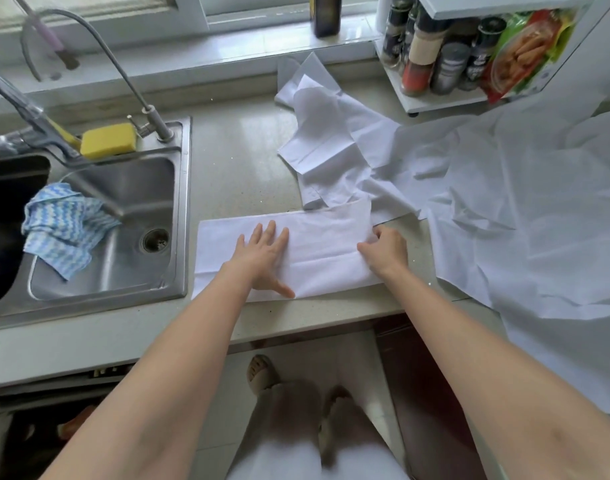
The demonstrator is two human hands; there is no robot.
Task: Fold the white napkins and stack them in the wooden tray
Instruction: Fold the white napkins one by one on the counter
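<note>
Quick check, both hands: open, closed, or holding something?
Left hand: open, fingers spread flat, pressing on the folded napkin.
Right hand: fingers curled, gripping the napkin's right end.

Bare counter (237, 161) beside sink (182, 209)

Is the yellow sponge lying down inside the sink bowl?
No, the yellow sponge sits up on the sink rim beside the faucet, not down in the bowl.

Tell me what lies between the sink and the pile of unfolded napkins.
In the head view, bare countertop separates the sink from the pile of unfolded napkins. Nearer the person, the napkin being folded lies under both hands.
</note>
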